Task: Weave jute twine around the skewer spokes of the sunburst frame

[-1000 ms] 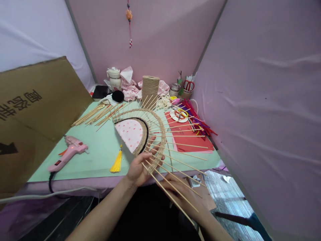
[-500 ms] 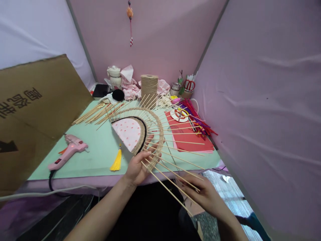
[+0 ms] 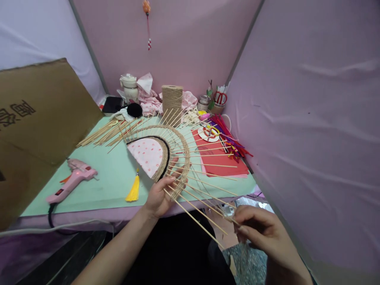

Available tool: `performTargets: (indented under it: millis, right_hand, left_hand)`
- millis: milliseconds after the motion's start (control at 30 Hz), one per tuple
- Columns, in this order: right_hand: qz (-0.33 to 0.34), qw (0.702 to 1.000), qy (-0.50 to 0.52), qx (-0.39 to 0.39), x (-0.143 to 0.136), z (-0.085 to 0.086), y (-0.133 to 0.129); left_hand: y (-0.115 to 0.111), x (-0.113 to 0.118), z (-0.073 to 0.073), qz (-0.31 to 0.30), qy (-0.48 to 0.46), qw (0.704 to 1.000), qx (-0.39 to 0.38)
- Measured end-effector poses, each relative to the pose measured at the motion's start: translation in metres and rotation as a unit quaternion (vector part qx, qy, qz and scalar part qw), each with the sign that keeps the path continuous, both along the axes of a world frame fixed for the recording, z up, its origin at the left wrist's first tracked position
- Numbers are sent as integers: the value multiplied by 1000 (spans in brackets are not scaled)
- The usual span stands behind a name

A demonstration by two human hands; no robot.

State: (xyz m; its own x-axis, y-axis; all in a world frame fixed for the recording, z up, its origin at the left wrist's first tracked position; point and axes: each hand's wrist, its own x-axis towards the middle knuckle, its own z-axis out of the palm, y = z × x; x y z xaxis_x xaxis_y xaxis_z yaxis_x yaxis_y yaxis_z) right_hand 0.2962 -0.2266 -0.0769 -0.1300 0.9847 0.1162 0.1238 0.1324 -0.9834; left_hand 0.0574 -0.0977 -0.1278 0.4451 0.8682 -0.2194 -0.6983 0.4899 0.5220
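Observation:
My left hand (image 3: 162, 196) grips the lower right end of a half-round fan frame, thumb in front and fingers behind the spokes. The fan (image 3: 147, 155) has a pink dotted cloth centre, a black edging and a woven jute band (image 3: 187, 154), with thin bamboo sticks (image 3: 198, 230) radiating outward. My right hand (image 3: 261, 227) is closed in a pinch beyond the lower right stick tips. Thin strands of jute twine (image 3: 212, 192) run from the band to its fingers, and frayed ends hang blurred below them.
On the green tabletop (image 3: 107, 178) lie a pink glue gun (image 3: 74, 178), a yellow tassel (image 3: 133, 188), loose bamboo sticks (image 3: 103, 132) and red paper (image 3: 218, 164). Behind stand a twine spool (image 3: 172, 99) and a lidded bottle (image 3: 130, 88). A cardboard sheet (image 3: 44, 130) rises at left.
My right hand has moved right, away from the sticks, drawing the twine strands out to the side. My left hand keeps its hold on the fan. The view has shifted slightly.

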Motion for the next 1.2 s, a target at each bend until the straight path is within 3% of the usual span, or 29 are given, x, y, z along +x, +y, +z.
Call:
performTargets:
  millis: [233, 300, 400, 533, 667, 767, 933, 1100, 1200]
  right_hand:
    - [-23, 995, -44, 85, 2, 3, -4]
    - [3, 995, -61, 74, 7, -1, -2]
    - [54, 994, -93, -2, 8, -15, 6]
    - [88, 982, -151, -78, -27, -36, 21]
    - [88, 972, -217, -27, -81, -46, 35]
    - [101, 974, -201, -19, -98, -45, 42]
    - [90, 978, -183, -34, -86, -46, 40]
    - [57, 985, -158, -39, -82, -51, 34]
    - [25, 992, -118, -49, -86, -55, 38]
  left_hand:
    - [0, 1, 0, 7, -5, 1000, 2]
    - [0, 1, 3, 3, -6, 1000, 6]
    - [0, 4, 9, -1, -16, 1000, 15]
    - [0, 12, 15, 9, -30, 999, 13]
    - [-3, 20, 16, 4, -44, 999, 12]
    - [-7, 23, 18, -9, -35, 999, 29]
    - [-17, 23, 23, -45, -12, 997, 56]
    - [-21, 26, 27, -20, 17, 996, 90]
    - [-14, 28, 38, -13, 32, 992, 124]
